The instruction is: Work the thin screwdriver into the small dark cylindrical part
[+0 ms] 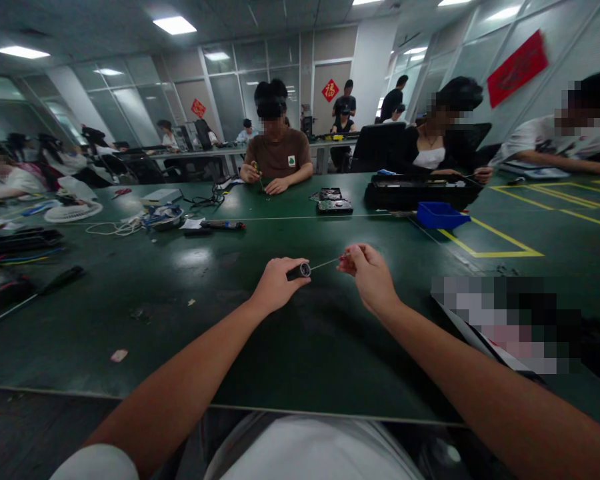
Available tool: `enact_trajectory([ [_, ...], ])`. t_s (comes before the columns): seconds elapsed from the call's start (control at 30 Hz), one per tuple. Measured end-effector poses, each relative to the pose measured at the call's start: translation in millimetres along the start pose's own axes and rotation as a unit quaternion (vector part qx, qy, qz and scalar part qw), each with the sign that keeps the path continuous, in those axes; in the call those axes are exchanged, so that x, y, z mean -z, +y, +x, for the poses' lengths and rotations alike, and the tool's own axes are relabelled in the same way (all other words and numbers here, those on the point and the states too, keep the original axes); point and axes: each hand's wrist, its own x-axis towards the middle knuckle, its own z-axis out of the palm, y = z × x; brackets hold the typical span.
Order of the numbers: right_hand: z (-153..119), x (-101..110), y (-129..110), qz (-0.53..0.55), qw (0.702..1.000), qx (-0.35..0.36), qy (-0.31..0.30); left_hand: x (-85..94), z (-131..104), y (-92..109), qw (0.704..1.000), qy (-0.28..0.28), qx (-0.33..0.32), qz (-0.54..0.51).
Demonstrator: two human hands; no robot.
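My left hand (pixel 275 283) is closed around a short black cylinder (pixel 299 271), whose round, pale-rimmed end faces right and toward me. From near that end a thin metal rod (pixel 325 265) runs to my right hand (pixel 370 277). The fingertips of that hand are pinched on the rod's far end. I cannot tell whether the rod's left tip touches the cylinder or goes into it. Both hands are raised over the middle of the green table (pixel 300 360), close to each other.
Across the table a person in a brown shirt (pixel 280 153) works with a screwdriver. Circuit boards (pixel 334 204), a long black casing (pixel 420 193) and a blue bin (pixel 441 215) stand ahead. Cables (pixel 155 219) and a pen-like tool (pixel 225 225) lie left; a blurred-out item (pixel 500 320) lies right.
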Motion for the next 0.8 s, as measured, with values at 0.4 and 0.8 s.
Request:
enact_trajectory([
  [0.4,-8,-4,-4,-0.075,0.992,0.091,-0.034,-0.4,-1,0,1.000,-0.001,-0.005,0.016],
  [0.8,-17,-1,-26,-0.198,0.972,0.111,-0.053,-1.3,-1,-3,0.999,-0.003,-0.013,0.033],
])
